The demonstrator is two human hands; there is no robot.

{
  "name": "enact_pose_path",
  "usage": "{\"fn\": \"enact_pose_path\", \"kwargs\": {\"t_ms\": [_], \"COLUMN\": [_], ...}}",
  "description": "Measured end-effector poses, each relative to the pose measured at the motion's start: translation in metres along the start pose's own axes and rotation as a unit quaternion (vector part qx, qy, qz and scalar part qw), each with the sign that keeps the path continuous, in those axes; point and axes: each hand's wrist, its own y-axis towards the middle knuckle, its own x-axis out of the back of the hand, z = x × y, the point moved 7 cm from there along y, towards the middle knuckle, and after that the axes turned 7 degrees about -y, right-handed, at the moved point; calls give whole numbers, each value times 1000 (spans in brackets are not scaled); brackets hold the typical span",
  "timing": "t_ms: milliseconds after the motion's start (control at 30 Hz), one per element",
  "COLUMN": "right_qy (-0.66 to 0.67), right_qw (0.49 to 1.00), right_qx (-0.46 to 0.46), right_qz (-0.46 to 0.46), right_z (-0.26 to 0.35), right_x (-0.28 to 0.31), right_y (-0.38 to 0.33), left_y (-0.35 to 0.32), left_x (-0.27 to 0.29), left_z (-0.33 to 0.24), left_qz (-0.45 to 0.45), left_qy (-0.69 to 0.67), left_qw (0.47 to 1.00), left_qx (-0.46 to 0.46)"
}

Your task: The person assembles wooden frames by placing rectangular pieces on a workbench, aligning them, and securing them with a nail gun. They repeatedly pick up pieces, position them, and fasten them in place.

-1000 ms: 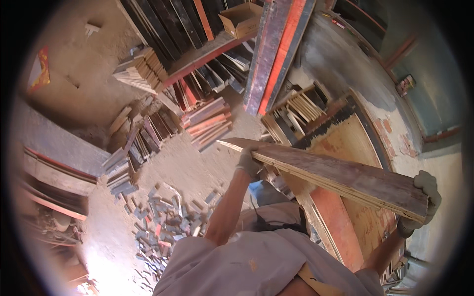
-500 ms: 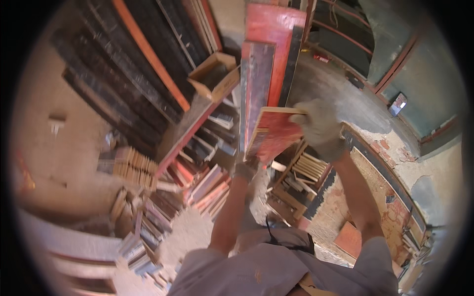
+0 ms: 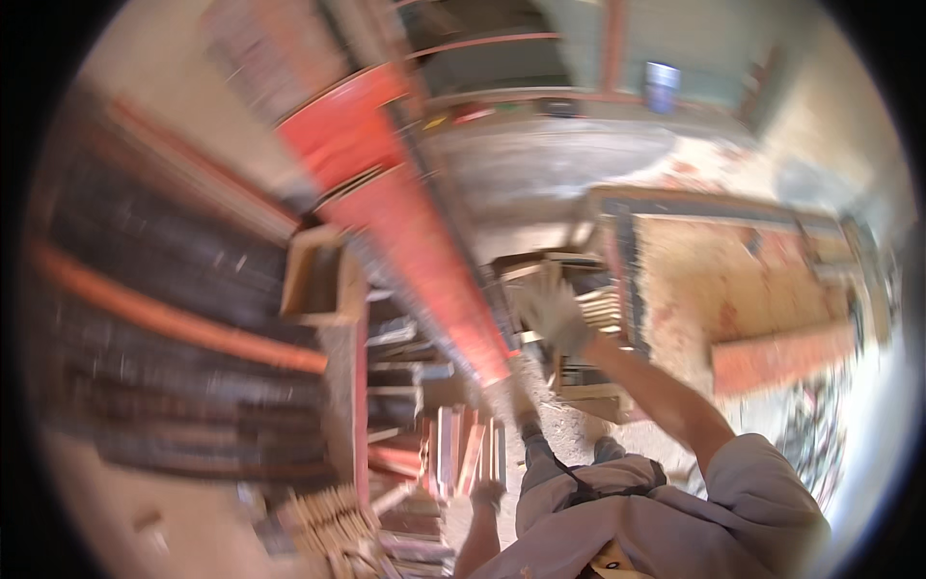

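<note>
My right hand (image 3: 552,314), in a pale work glove, is stretched out with its fingers apart and holds nothing. It is over a wooden crate (image 3: 590,394) that has several light slats (image 3: 600,311) in it. Lower down, my left hand (image 3: 489,493), in a darker glove, is beside a row of red and brown boards (image 3: 470,451) standing on edge. Blur hides its fingers, so I cannot tell whether it grips one of them. A long red panel (image 3: 424,251) leans between the two hands and the wall.
An open cardboard box (image 3: 325,280) sits on a shelf at the left, near long dark planks (image 3: 183,261). A wood-faced panel (image 3: 714,280) with a dark frame lies at right, with a red board (image 3: 783,359) on it. A blue-white can (image 3: 662,87) stands far back.
The view has turned to the right. My right hand has let go of the red board and is now spread open. My left hand has moved down to the standing boards.
</note>
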Motion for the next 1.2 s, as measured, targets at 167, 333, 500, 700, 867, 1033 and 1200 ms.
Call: {"fn": "enact_pose_path", "kwargs": {"t_ms": [167, 333, 500, 700, 867, 1033, 1200], "right_qy": [-41, -181, -39, 167, 170, 146, 80], "right_qw": [861, 391, 178, 291, 318, 323, 353], "right_qx": [-433, -881, -943, -791, -780, -799, -862], "right_qz": [264, 196, -278, -512, -512, -486, -356], "right_z": [-77, 21, 126, 38, -68, -186, -300], "right_x": [41, 241, 305, 302, 370, 468, 591], "right_y": [-447, -893, -1057, -1047, -1049, -1083, -1104], "left_y": [11, 6, -106, -258, -328, -373, -404], "left_x": [-50, -222, -459, -683, -817, -976, -1139], "left_z": [9, -17, 94, 296, 406, 506, 605], "left_qz": [119, 235, 330, 461, 478, 463, 419], "left_qy": [780, 467, 390, 577, 573, 537, 562], "left_qw": [567, 837, 851, 551, 394, 280, 359], "left_qx": [-239, -159, -122, -388, -537, -647, -616]}}
